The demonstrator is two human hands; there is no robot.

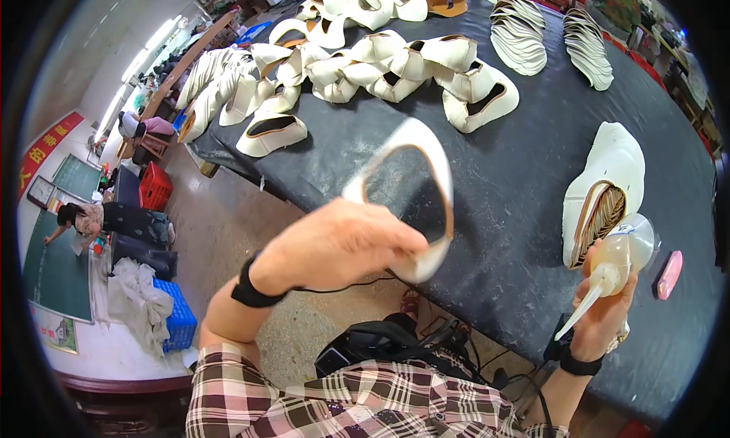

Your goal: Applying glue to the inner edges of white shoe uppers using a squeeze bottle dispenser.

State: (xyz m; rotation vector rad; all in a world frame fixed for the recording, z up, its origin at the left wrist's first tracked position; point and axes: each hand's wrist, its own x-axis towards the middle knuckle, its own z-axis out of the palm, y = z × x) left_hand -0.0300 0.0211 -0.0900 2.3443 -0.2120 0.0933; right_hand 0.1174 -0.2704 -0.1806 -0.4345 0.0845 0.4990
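My left hand point(342, 240) pinches a white shoe upper point(417, 136) by its edge and holds it raised over the near edge of the black-covered table point(525, 179). The upper is an open loop with a tan inner edge, slightly smeared by motion. In my right hand point(606, 316) is a clear squeeze bottle point(636, 240) with a pale liquid inside. Its long white nozzle point(584, 310) points down and to the left. Just beyond that hand lies a nested stack of white uppers point(608, 160), brown edges showing in its opening. A pink oblong block point(669, 275) lies right of the bottle.
Many white uppers point(380, 65) are heaped across the table's far left side. Two fanned stacks of white pieces point(518, 39) point(587, 50) lie at the far right. On the floor side stand a red crate point(155, 187) and a blue crate point(179, 316). One person point(91, 217) is at a green board.
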